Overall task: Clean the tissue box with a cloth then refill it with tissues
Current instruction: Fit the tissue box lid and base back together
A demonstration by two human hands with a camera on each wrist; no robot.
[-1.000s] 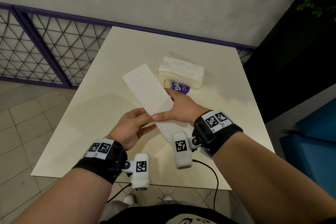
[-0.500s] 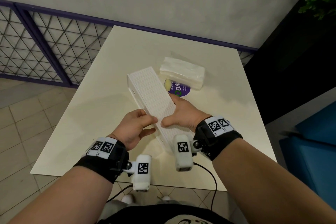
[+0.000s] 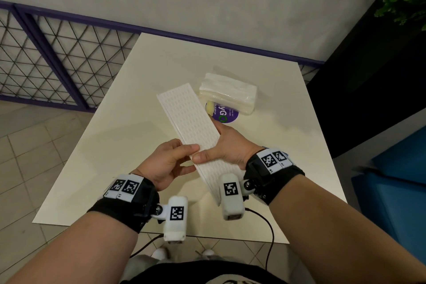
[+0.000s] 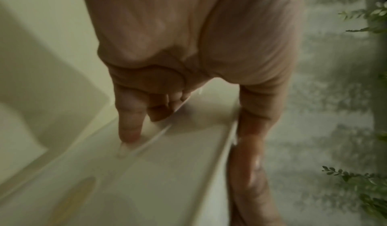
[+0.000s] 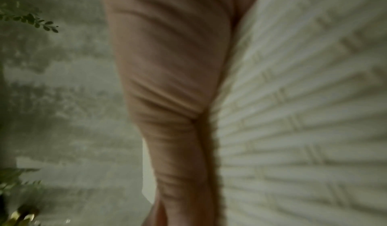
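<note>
Tissue box [image 3: 191, 122] held above table [image 3: 115, 136] by both hands

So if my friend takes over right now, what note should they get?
Left hand: its grip is on the near left edge of the white tissue box.
Right hand: grips the same box from the right, thumb on the patterned face.
The box is held up over the table.
The pack of tissues lies on the far side of the table, partly on a purple round sticker.
No cloth is in view, so I can't tell if wiping is done.
Left: refill the box.
</note>
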